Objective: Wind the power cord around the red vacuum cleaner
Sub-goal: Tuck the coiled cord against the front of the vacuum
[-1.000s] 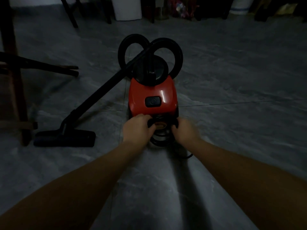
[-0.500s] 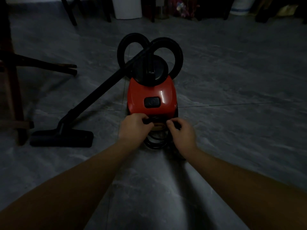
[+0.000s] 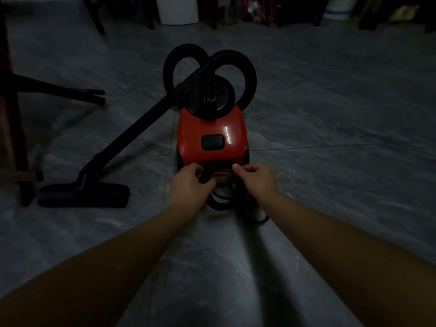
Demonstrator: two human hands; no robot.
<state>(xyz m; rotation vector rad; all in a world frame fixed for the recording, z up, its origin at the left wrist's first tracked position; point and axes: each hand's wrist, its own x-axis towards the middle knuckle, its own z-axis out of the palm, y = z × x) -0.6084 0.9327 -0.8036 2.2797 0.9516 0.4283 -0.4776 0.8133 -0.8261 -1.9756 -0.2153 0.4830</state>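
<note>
Glossy red vacuum (image 3: 212,125); left hand (image 3: 188,185) grips black cord (image 3: 220,202) loops; right hand (image 3: 257,178) grasp unclear.

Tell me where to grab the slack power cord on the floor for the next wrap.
Pinch the power cord where it curves on the floor by the right wrist, coming from above with the right hand. It lies free there; the left hand grips the coils at the red vacuum cleaner.
</note>
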